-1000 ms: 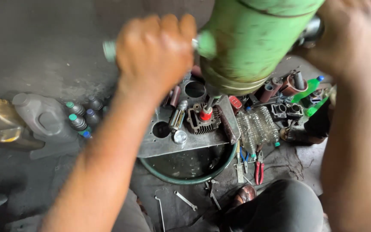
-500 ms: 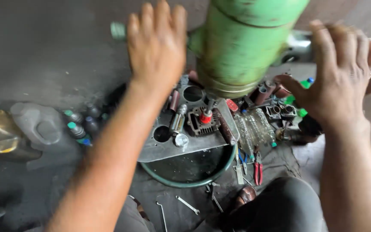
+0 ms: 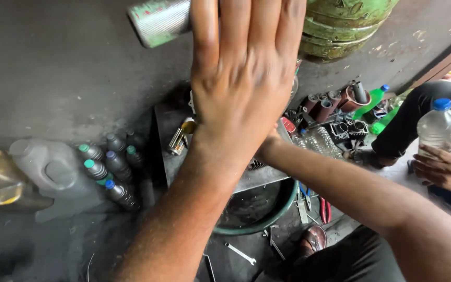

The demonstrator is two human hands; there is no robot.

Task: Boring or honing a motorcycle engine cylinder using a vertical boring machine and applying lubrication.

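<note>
My left hand point(image 3: 246, 78) is raised flat in the middle of the view, fingers straight and close together, its back toward me. It lies across a knurled metal handle point(image 3: 157, 21) smeared with green paint, which sticks out to the left. The handle belongs to a big green metal cylinder point(image 3: 345, 21) at the top. My right forearm reaches in from the lower right. Only the wrist of my right hand point(image 3: 270, 146) shows; the hand itself is hidden behind my left wrist.
Below lie a metal tray point(image 3: 256, 180) of parts over a green basin point(image 3: 285, 206), several small capped bottles point(image 3: 105, 172), a grey jug point(image 3: 48, 167), engine cylinders point(image 3: 345, 130), red pliers point(image 3: 324, 209) and a wrench point(image 3: 241, 254). At right, another person's hand point(image 3: 444, 167) holds a clear bottle point(image 3: 439, 128).
My left hand let go of the handle and opened flat, now much nearer the camera. My right hand left the cylinder's right side and dropped behind my left wrist. The view shifted.
</note>
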